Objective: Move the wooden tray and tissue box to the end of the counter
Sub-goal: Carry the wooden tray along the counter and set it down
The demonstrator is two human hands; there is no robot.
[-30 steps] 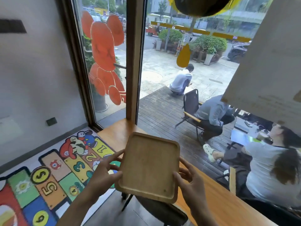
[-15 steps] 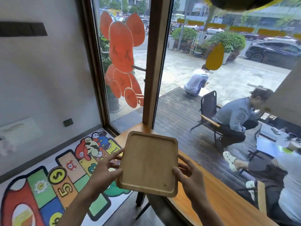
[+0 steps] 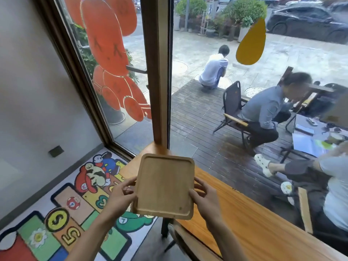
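Wooden desk (image 3: pixel 244 213) running along a street-side window, ending at the window post (image 3: pixel 157 72). Wooden tray (image 3: pixel 163 185) held level above that far end, left hand (image 3: pixel 120 194) and right hand (image 3: pixel 205 200) clamped on opposite edges. Not yet set down; tissue box nowhere in view. Closer to the corner than a second ago, grip unchanged.
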